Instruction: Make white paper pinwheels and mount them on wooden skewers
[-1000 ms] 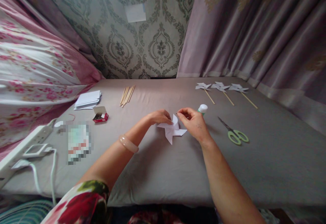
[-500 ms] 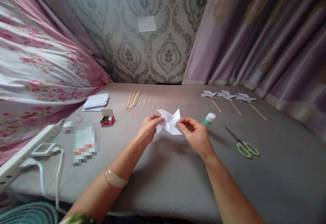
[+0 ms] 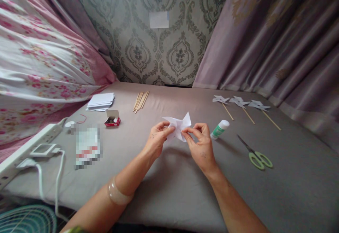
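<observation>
A white paper pinwheel [image 3: 180,123] is held up over the middle of the grey-covered table. My left hand [image 3: 158,139] pinches its left side between thumb and fingers. At the pinwheel's centre are the pinched fingertips of my right hand [image 3: 202,143], closed on a small pin-like thing that is mostly hidden. Just beyond that hand a green and white glue stick [image 3: 219,129] stands upright. Scissors [image 3: 256,155] with light green handles lie farther right.
Finished pinwheels [image 3: 239,102] on sticks lie at the back right. Bare wooden sticks [image 3: 141,101], a paper stack [image 3: 100,102] and an open red box [image 3: 112,119] of small pieces are at the back left. A power strip [image 3: 29,155] with white cables runs along the left edge.
My right hand has moved left from the pinwheel's right edge to its centre. The pinwheel has tilted slightly in my left hand. The whole view has shifted a little.
</observation>
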Tool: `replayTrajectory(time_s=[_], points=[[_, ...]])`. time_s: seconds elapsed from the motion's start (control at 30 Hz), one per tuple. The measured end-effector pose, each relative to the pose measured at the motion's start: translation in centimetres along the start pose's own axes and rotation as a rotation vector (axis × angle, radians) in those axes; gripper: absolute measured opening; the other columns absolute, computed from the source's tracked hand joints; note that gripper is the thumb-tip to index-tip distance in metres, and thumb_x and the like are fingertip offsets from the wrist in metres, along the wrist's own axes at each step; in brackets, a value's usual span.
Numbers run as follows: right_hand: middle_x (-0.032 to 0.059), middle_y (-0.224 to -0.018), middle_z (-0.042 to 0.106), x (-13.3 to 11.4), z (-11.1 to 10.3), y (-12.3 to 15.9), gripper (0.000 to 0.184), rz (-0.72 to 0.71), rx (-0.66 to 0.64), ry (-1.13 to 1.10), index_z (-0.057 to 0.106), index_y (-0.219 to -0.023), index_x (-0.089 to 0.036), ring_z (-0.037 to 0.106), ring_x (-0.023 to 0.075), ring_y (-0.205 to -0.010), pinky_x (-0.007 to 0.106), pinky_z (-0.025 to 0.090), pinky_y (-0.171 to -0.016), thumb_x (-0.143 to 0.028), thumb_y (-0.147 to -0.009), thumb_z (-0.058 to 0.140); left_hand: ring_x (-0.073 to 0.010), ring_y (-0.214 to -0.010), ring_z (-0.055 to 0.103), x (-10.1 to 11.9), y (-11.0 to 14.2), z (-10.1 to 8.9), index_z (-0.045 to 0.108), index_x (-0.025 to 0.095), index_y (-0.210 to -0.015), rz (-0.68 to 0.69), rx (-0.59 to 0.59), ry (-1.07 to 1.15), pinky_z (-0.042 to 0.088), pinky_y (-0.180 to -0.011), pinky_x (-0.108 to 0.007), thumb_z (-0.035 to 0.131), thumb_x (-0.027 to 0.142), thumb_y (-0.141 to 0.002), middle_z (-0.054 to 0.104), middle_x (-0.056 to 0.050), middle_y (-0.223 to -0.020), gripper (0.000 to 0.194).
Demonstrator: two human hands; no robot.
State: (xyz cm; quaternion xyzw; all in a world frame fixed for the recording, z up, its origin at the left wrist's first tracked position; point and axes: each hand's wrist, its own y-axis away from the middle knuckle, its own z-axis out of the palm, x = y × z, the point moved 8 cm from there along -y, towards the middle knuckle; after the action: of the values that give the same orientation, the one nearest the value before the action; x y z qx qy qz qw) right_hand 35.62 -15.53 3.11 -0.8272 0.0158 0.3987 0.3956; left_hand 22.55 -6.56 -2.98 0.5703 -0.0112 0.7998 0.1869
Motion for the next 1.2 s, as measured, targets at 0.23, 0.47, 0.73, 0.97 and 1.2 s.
replayTrajectory(time_s=[0.23, 0.47, 0.73, 0.97, 1.2], points=[[0.0073, -0.106, 0.049, 0.1, 0.0, 0.2, 0.013, -0.001, 0.007, 0.116, 0.072, -0.079, -0.023, 0.047, 0.021, -0.093, 0.043, 0.041, -0.091, -0.031, -0.083, 0.063, -0.0108, -0.053, 0.057, 0.6, 0.9, 1.1, 0.061, 0.015, -0.082, 0.021, -0.059, 0.011, 0.038, -0.053, -0.021, 0.083, 0.037, -0.05, 0.067, 0.0, -0.063, 0.044], [0.0082, -0.111, 0.048, 0.1, 0.0, 0.1, 0.015, 0.004, 0.003, 0.104, 0.071, -0.078, -0.023, 0.047, 0.0231, -0.101, 0.044, 0.042, -0.092, -0.033, -0.084, 0.061, -0.0111, -0.059, 0.058, 1.0, 1.2, 1.5, 0.068, 0.012, -0.08, 0.05, -0.1, 0.014, 0.041, -0.06, -0.022, 0.082, 0.035, -0.053, 0.069, -0.003, -0.069, 0.038], [0.008, -0.113, 0.047, 0.3, 0.0, 0.1, 0.017, 0.018, -0.003, 0.089, 0.071, -0.077, -0.024, 0.047, 0.0233, -0.102, 0.044, 0.043, -0.092, -0.035, -0.084, 0.06, -0.0121, -0.063, 0.058, 1.4, 1.6, 1.9, 0.071, 0.013, -0.079, 0.08, -0.124, -0.011, 0.042, -0.063, -0.024, 0.08, 0.035, -0.056, 0.071, -0.005, -0.073, 0.034], [0.0083, -0.114, 0.047, 0.6, 0.1, 0.2, 0.017, 0.02, -0.019, 0.097, 0.071, -0.079, -0.023, 0.047, 0.0231, -0.103, 0.044, 0.042, -0.092, -0.035, -0.084, 0.06, -0.0116, -0.063, 0.058, 1.5, 1.6, 2.1, 0.07, 0.013, -0.079, 0.094, -0.147, -0.016, 0.043, -0.064, -0.024, 0.079, 0.036, -0.057, 0.071, -0.004, -0.075, 0.032], [0.008, -0.112, 0.049, 0.5, 0.1, 0.1, 0.017, 0.011, -0.014, 0.089, 0.071, -0.078, -0.024, 0.048, 0.0228, -0.103, 0.045, 0.042, -0.094, -0.034, -0.084, 0.059, -0.0147, -0.071, 0.061, 1.6, 1.6, 2.4, 0.072, 0.014, -0.08, 0.104, -0.182, -0.04, 0.044, -0.069, -0.026, 0.078, 0.035, -0.059, 0.072, -0.006, -0.08, 0.031]])
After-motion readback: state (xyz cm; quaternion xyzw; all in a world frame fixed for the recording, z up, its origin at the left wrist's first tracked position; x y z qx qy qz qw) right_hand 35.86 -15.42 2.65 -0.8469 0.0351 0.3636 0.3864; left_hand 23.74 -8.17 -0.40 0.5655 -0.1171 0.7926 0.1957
